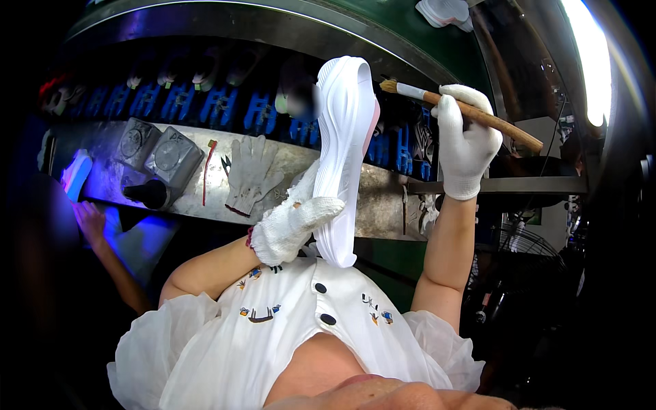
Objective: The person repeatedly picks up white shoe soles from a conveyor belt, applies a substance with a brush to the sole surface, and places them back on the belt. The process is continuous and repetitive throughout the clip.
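Note:
A white shoe sole [339,150] stands on end in front of my chest, its ridged side wall facing me. My left hand [294,225], in a white knit glove, is closed around its lower half, the thumb lying across the side. Off to the right, my gloved right hand [467,140] pinches a brush [488,121] by its wooden handle. The brush's tan bristles point left toward the sole's upper part and are apart from it. A pinkish inner face of the sole shows along its right edge.
A metal ledge ahead carries a pair of gloves [251,171], a red-handled brush [208,172] and grey square containers [171,157]. Behind it runs a line of blue racks [219,106]. At far left, another person's hand [89,220] is near a blue-lit sole [76,174].

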Available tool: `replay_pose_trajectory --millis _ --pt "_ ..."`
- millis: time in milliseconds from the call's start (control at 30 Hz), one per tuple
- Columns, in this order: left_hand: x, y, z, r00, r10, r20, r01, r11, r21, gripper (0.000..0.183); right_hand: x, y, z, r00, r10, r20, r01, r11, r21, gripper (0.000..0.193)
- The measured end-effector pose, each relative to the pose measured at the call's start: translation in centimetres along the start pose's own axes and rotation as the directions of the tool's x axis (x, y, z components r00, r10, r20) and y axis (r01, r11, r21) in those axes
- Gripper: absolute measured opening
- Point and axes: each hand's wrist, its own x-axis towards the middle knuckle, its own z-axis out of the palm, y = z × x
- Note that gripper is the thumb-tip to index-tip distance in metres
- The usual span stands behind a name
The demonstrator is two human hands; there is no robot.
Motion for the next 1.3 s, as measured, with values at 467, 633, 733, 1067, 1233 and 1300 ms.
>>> replay_pose_trajectory --millis 467,633,733,1067,1233,1300 --pt "-0.3 1.9 -0.6 0.988 0.010 0.155 0.054 0.913 -0.403 0.067 -3.4 -2.0 -0.7 0.980 -0.084 0.180 0.064 0.991 0.115 0.011" --pt "0.3 2.9 -0.3 0.966 0.033 0.256 0.115 0.833 -0.542 0.083 -4.8 -1.9 -1.2 0.975 0.216 -0.052 -0.174 0.889 0.424 0.026" --pt "1.2 3.7 -0.9 0.750 0.029 0.660 0.548 0.532 -0.646 0.097 -3.4 0.2 0.9 0.977 0.161 -0.139 -0.059 0.834 0.549 0.034" --pt "1.0 3.9 -1.2 0.689 0.018 0.725 0.579 0.589 -0.564 0.087 -3.0 0.0 4.3 0.991 -0.031 -0.130 0.096 0.840 0.534 0.034" --pt "0.6 3.6 -1.6 0.664 0.054 0.746 0.616 0.527 -0.586 0.096 -3.7 -1.5 5.0 0.998 -0.029 -0.060 0.060 0.778 0.625 0.033" --pt "0.2 4.5 -1.7 0.731 0.063 0.680 0.513 0.606 -0.608 0.096 -4.2 -1.9 5.3 0.982 -0.030 -0.186 0.150 0.718 0.680 0.031"
